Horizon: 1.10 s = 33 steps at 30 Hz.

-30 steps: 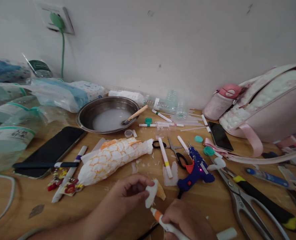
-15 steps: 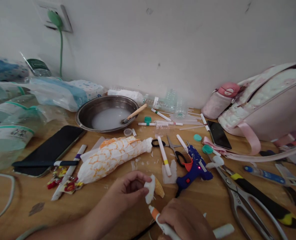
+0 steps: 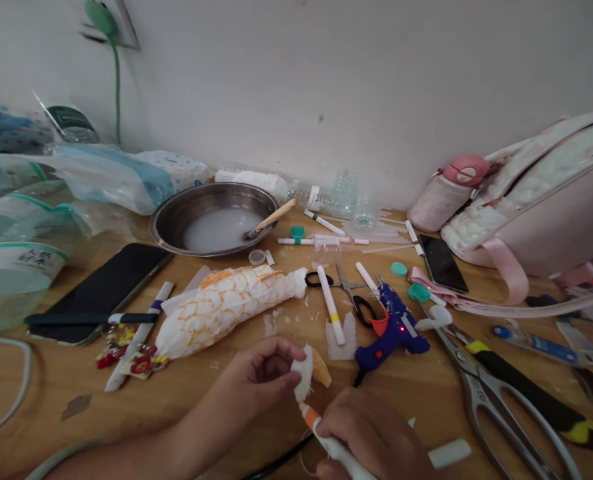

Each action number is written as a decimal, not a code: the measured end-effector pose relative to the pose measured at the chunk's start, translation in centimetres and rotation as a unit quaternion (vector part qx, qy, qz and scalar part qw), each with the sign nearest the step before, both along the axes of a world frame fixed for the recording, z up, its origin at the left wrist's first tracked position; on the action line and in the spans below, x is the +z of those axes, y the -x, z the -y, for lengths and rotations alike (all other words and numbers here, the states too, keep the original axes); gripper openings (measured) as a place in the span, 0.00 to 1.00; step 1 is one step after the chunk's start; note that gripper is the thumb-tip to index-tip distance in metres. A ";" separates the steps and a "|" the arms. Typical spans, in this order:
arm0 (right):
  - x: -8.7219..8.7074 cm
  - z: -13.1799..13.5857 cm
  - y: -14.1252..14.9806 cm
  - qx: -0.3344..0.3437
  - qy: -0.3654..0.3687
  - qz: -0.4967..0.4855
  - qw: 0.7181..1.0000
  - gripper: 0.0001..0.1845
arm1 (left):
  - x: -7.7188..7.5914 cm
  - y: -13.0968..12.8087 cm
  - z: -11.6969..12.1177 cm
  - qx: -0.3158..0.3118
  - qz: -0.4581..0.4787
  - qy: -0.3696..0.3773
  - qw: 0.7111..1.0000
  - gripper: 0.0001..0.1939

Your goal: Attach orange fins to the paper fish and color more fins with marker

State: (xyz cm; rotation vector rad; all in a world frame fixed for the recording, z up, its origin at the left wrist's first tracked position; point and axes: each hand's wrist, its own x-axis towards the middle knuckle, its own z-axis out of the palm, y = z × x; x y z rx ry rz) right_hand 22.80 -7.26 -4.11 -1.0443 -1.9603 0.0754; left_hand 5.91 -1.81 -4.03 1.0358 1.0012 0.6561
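My left hand (image 3: 269, 373) pinches a small white oval piece (image 3: 303, 373) between thumb and fingertips, just above the table. In my right hand (image 3: 371, 433) is a white marker with an orange band (image 3: 321, 430), its tip touching or almost touching the lower end of that piece. An orange-coloured piece of similar size (image 3: 320, 369) lies right behind the white one. Beyond my left hand rests a white fish-shaped body (image 3: 226, 307) with orange scale lines. A white marker with a yellow band (image 3: 331, 307) and a blue glue gun (image 3: 389, 333) with a lit red light lie farther right.
A metal bowl (image 3: 159, 230) of whitish liquid holds a wooden-handled brush (image 3: 276, 217). Scissors (image 3: 349, 283) and large shears (image 3: 481, 390) lie to the right. A phone (image 3: 106, 287) is at left, plastic bottles (image 3: 21, 267) beside it. A pink backpack (image 3: 551, 213) stands at the right rear.
The marker's tip has come up to the lower end of the white piece, closing the small gap. My view has tilted slightly downward. Both hands keep their hold.
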 end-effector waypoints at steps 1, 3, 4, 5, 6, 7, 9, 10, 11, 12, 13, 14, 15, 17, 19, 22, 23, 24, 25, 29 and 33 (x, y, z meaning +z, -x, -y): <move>0.1 0.0 0.0 -0.001 -0.002 -0.003 1.000 0.20 | 0.0 0.0 0.0 -0.001 0.005 -0.005 1.000 0.15; 0.1 0.0 -0.1 0.013 -0.011 0.002 1.000 0.19 | -0.1 0.0 0.0 -0.005 0.010 -0.013 1.000 0.14; 0.1 0.0 -0.1 0.019 -0.018 0.010 1.000 0.18 | -0.1 0.0 0.0 -0.006 0.011 -0.016 1.000 0.14; 0.1 0.0 -0.1 0.022 -0.023 0.017 0.999 0.18 | -0.2 0.0 0.0 -0.007 0.010 -0.017 1.000 0.14; 0.0 0.0 -0.1 0.019 -0.027 0.020 0.999 0.19 | -0.2 0.0 0.0 -0.007 0.010 -0.015 1.000 0.14; 0.0 0.0 -0.1 0.017 -0.031 0.021 0.999 0.19 | -0.2 0.0 0.0 -0.006 0.011 -0.013 1.000 0.14; 0.0 0.0 0.0 0.013 -0.032 0.014 0.999 0.19 | -0.3 0.0 0.0 -0.004 0.012 -0.007 1.000 0.15; 0.0 0.0 0.0 0.012 -0.031 0.013 0.999 0.19 | -0.3 0.0 0.0 -0.003 0.011 -0.005 1.000 0.15; 0.0 0.0 -0.1 0.007 -0.028 0.017 0.999 0.20 | -0.3 0.0 0.0 -0.002 0.008 -0.005 1.000 0.15; 0.1 0.0 -0.1 0.003 -0.024 0.024 0.999 0.20 | -0.3 0.0 0.0 -0.001 0.004 -0.006 1.000 0.15; 0.1 0.0 -0.1 0.002 -0.020 0.031 0.999 0.20 | -0.2 0.0 0.0 -0.001 0.000 -0.008 1.000 0.14; 0.2 0.0 -0.2 0.001 -0.017 0.036 0.999 0.20 | -0.2 0.0 0.0 0.000 -0.004 -0.010 1.000 0.14; 0.2 -0.1 -0.2 0.006 -0.012 0.040 0.999 0.19 | -0.2 0.0 0.0 0.001 -0.005 -0.012 1.000 0.13; 0.2 -0.2 -0.4 0.018 0.000 0.036 0.999 0.17 | -0.2 0.0 0.0 0.004 -0.005 -0.012 1.000 0.13; 0.2 -0.2 -0.4 0.026 0.005 0.032 0.999 0.16 | -0.1 0.0 0.0 0.007 -0.006 -0.006 1.000 0.13; 0.3 -0.1 -0.4 0.018 0.002 0.023 1.000 0.17 | 0.1 0.0 -0.1 0.010 -0.010 0.010 1.000 0.13; 0.4 -0.1 -0.4 0.015 0.003 0.019 1.000 0.17 | 0.1 0.0 -0.1 0.009 -0.009 0.015 1.000 0.13; 0.6 -0.1 -0.4 0.012 0.004 0.015 1.000 0.18 | 0.1 0.0 -0.1 0.009 -0.006 0.018 1.000 0.13; 0.7 -0.1 -0.5 0.014 0.010 0.019 1.000 0.18 | 0.0 -0.1 -0.1 0.009 -0.002 0.020 1.000 0.13; 1.0 -0.2 -0.6 0.035 0.044 0.044 0.997 0.19 | -0.2 -0.2 -0.1 0.008 0.002 0.025 1.000 0.13; 0.2 -0.2 -0.6 0.027 0.006 0.012 1.000 0.18 | -0.3 -0.2 0.0 0.006 0.000 0.022 1.000 0.13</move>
